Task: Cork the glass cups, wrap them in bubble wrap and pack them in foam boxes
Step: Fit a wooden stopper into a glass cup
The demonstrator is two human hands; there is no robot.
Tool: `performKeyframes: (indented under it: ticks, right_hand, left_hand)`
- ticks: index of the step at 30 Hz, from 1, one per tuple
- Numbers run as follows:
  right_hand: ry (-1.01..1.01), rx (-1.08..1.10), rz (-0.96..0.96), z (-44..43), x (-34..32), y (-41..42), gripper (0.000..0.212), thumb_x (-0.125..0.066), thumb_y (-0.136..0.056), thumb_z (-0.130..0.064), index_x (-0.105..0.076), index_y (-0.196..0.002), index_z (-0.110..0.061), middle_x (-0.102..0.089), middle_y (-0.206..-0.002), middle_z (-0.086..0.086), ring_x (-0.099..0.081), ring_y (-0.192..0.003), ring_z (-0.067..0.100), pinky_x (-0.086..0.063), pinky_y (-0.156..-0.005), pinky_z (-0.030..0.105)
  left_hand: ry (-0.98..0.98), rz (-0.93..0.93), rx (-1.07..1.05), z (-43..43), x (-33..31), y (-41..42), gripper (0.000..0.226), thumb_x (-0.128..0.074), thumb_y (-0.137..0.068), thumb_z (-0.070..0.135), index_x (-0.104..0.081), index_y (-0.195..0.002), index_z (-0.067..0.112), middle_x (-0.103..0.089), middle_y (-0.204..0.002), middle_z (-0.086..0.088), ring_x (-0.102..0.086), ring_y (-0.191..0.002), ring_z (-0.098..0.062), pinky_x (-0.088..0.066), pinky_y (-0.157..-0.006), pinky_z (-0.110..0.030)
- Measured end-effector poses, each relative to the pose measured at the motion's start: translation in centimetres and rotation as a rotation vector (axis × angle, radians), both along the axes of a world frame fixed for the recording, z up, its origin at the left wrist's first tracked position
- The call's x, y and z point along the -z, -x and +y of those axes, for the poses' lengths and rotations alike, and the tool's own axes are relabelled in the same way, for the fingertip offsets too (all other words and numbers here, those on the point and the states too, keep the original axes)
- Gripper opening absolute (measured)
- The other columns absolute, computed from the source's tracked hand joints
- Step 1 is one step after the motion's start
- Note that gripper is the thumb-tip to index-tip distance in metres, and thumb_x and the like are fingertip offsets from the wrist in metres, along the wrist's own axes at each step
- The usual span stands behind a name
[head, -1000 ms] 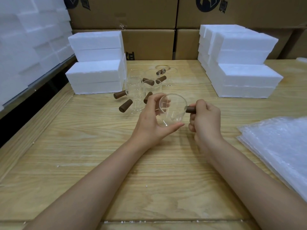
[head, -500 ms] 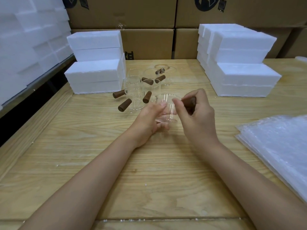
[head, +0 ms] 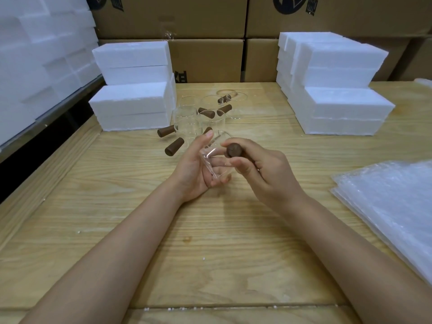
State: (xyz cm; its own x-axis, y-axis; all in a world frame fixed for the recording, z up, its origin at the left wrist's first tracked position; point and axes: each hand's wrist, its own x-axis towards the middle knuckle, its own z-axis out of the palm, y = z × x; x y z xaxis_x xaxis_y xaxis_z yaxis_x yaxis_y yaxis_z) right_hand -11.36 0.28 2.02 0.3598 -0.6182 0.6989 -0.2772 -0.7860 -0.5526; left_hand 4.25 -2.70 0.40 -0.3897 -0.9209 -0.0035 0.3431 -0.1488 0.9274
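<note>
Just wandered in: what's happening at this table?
A person is packing glassware by hand. The left hand cradles a clear glass cup while the right hand pinches a brown cork against it; whether it is seated yet is hard to tell. More cups with corks wait behind, between stacks of foam boxes. Bubble wrap sheets lie untouched at the right.

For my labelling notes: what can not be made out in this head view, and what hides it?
Head view:
- Brown round-ended cork: only its end shows; the right hand covers the rest.
- Clear glass cup in the left hand: see-through, blurred outline.
- Dark logo on the brown cardboard box: cut off by the top edge.
- Clear bubble-wrap sheets: cut off by the right edge.
</note>
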Motion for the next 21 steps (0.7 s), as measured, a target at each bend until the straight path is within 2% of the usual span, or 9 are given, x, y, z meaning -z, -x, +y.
performKeyframes:
  ticks: [2,4,7,9,11,14,16,18,21]
  right_hand:
    - [-0.062,0.004,-0.031,0.1,0.2,-0.1,0.041,-0.043,-0.096,-0.04,-0.061,-0.11,-0.006,-0.062,-0.078,-0.011,-0.054,-0.062,-0.004,-0.037,-0.061,0.006]
    - [-0.142,-0.004,-0.084,0.1,0.4,-0.4,0.025,-0.047,-0.094,-0.036,-0.061,-0.104,-0.018,-0.056,-0.071,-0.018,-0.054,-0.062,0.001,-0.037,-0.061,0.007]
    - [-0.272,-0.079,-0.248,0.1,0.3,-0.7,0.008,-0.051,-0.094,-0.023,-0.059,-0.096,-0.022,-0.06,-0.069,-0.024,-0.057,-0.06,0.0,-0.041,-0.059,0.008]
    - [-0.354,-0.115,-0.378,0.1,0.1,-0.8,0.014,-0.047,-0.094,-0.017,-0.06,-0.093,-0.016,-0.063,-0.066,-0.019,-0.052,-0.049,-0.001,-0.038,-0.052,0.007]
    - [-0.436,-0.092,-0.471,0.0,0.1,-0.9,0.023,-0.043,-0.095,-0.023,-0.063,-0.087,-0.014,-0.064,-0.066,-0.012,-0.039,-0.043,0.0,-0.033,-0.045,0.012]
    - [-0.569,-0.058,-0.604,-0.6,0.2,-0.7,0.039,-0.039,-0.098,-0.034,-0.066,-0.077,-0.015,-0.05,-0.058,-0.001,-0.026,-0.044,0.006,-0.023,-0.042,0.02]
    - [-0.624,-0.04,-0.656,-0.8,0.2,-0.6,0.048,-0.036,-0.102,-0.037,-0.07,-0.073,-0.02,-0.051,-0.063,0.007,-0.025,-0.045,0.006,-0.022,-0.042,0.021]
    - [-0.658,-0.02,-0.68,-1.0,0.2,-0.5,0.053,-0.032,-0.103,-0.038,-0.073,-0.072,-0.023,-0.064,-0.07,0.004,-0.026,-0.045,0.006,-0.024,-0.041,0.021]
    - [-0.726,0.061,-0.748,-1.2,0.4,-0.5,0.054,-0.032,-0.103,-0.037,-0.074,-0.072,-0.021,-0.066,-0.07,0.004,-0.029,-0.044,0.005,-0.027,-0.039,0.019]
  left_hand:
    - [-0.013,0.016,0.001,0.0,0.0,0.0,0.046,-0.041,-0.087,0.051,-0.074,-0.076,0.021,-0.064,-0.065,0.0,-0.056,-0.048,-0.015,-0.032,-0.046,-0.024]
    - [-0.009,0.033,-0.015,0.0,0.1,0.0,0.041,-0.045,-0.087,0.049,-0.072,-0.082,0.019,-0.063,-0.067,-0.002,-0.056,-0.051,-0.015,-0.038,-0.047,-0.022]
    - [0.031,0.024,-0.062,0.1,0.3,0.2,0.04,-0.041,-0.095,0.045,-0.064,-0.1,0.012,-0.063,-0.076,-0.005,-0.056,-0.057,-0.014,-0.046,-0.05,-0.021]
    - [0.055,-0.018,-0.117,0.2,0.3,0.3,0.042,-0.039,-0.098,0.044,-0.055,-0.113,0.008,-0.066,-0.077,-0.004,-0.059,-0.06,-0.016,-0.048,-0.051,-0.021]
    - [0.067,-0.047,-0.183,0.3,0.2,0.5,0.05,-0.046,-0.092,0.043,-0.052,-0.12,0.003,-0.067,-0.088,-0.008,-0.061,-0.066,-0.02,-0.05,-0.055,-0.023]
    - [0.11,-0.058,-0.267,0.3,0.1,0.6,0.042,-0.058,-0.085,0.038,-0.053,-0.115,0.009,-0.066,-0.099,-0.008,-0.067,-0.073,-0.021,-0.056,-0.064,-0.029]
    - [0.146,-0.052,-0.294,0.4,0.2,0.6,0.039,-0.066,-0.085,0.031,-0.051,-0.115,0.01,-0.07,-0.096,-0.001,-0.07,-0.075,-0.02,-0.058,-0.07,-0.031]
    - [0.181,-0.056,-0.319,0.5,0.2,0.6,0.046,-0.068,-0.081,0.024,-0.047,-0.119,0.01,-0.072,-0.097,0.001,-0.071,-0.08,-0.021,-0.058,-0.076,-0.036]
    - [0.258,-0.14,-0.362,0.7,0.3,0.6,0.057,-0.071,-0.074,0.02,-0.046,-0.124,0.013,-0.068,-0.114,-0.007,-0.07,-0.09,-0.02,-0.053,-0.088,-0.044]
